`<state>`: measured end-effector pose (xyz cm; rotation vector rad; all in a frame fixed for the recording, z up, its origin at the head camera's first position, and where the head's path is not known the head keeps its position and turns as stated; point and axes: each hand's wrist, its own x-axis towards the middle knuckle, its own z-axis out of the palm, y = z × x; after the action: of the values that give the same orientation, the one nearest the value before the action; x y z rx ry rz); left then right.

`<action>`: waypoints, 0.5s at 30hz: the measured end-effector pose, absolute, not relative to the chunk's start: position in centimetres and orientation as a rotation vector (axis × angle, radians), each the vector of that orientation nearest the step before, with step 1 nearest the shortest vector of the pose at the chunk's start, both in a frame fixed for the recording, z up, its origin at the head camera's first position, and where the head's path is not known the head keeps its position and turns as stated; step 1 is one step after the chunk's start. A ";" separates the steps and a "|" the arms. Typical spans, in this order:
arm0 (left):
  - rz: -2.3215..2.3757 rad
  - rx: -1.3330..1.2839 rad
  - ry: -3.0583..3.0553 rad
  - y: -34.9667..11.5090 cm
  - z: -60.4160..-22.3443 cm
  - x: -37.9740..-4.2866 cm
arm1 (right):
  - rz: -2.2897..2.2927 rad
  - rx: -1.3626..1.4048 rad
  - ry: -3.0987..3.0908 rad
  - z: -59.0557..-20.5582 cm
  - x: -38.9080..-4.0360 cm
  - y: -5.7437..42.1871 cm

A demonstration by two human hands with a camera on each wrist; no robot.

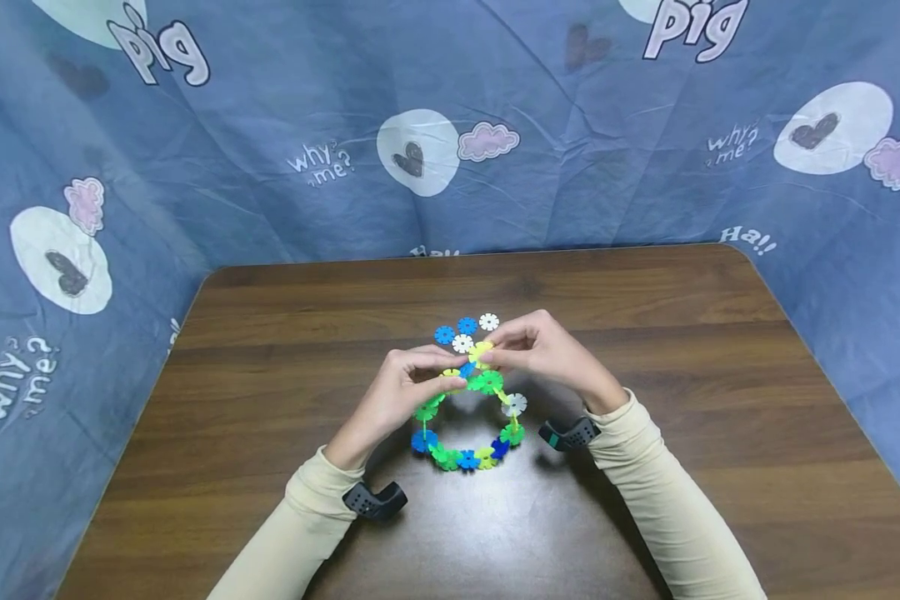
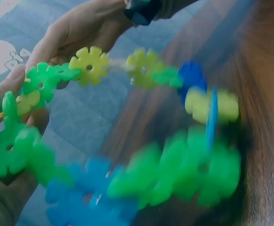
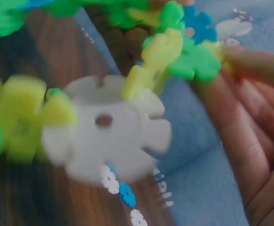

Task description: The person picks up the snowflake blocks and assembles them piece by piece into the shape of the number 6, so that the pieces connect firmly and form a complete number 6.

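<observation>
Both hands hold a ring of linked, notched plastic snowflake discs (image 1: 444, 457) in green, blue, yellow and white, raised close over the table. At the ring's far left side, my left hand (image 1: 401, 385) pinches the chain between thumb and fingers, beside a yellow and a blue disc. My right hand (image 1: 546, 352) pinches a yellow disc (image 1: 481, 353) at the far side, right by a blue disc. In the right wrist view a white disc (image 3: 113, 141) hangs near the camera, linked between yellow ones. The left wrist view shows a large blue disc (image 2: 87, 197), blurred, at the ring's near side.
Just beyond the hands, two blue discs (image 1: 444, 334) and two white discs (image 1: 489, 322) lie loose on the brown wooden table (image 1: 270, 467). A blue printed cloth (image 1: 255, 167) hangs around its back and sides. Each wrist wears a dark band (image 1: 376, 502).
</observation>
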<state>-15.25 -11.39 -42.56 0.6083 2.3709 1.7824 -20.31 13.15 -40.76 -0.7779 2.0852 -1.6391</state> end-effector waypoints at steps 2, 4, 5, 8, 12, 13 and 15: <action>1.796 0.614 2.406 -11.4 -42.3 -15.1 | -1.677 -0.781 2.082 -40.5 -20.3 13.3; 1.816 0.576 2.395 -11.4 -42.0 -15.0 | -1.692 -0.798 2.086 -40.5 -20.2 13.5; 1.817 0.543 2.394 -11.4 -41.9 -15.0 | -1.695 -0.809 2.089 -40.5 -20.2 13.5; 1.840 0.420 2.361 -11.5 -41.6 -14.9 | -1.707 -0.840 2.100 -40.5 -20.0 13.4; 1.854 0.323 2.288 -11.9 -41.5 -14.9 | -1.739 -0.874 2.103 -40.4 -19.8 13.1; 1.855 0.322 2.271 -12.0 -41.5 -14.8 | -1.747 -0.881 2.103 -40.4 -19.7 13.0; 1.849 0.335 2.250 -12.1 -41.5 -14.8 | -1.749 -0.895 2.116 -40.3 -19.7 12.8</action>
<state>-14.80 -12.08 -41.55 0.3354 2.2502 1.8489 -19.69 12.83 -40.32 -0.8948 2.1163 -1.7487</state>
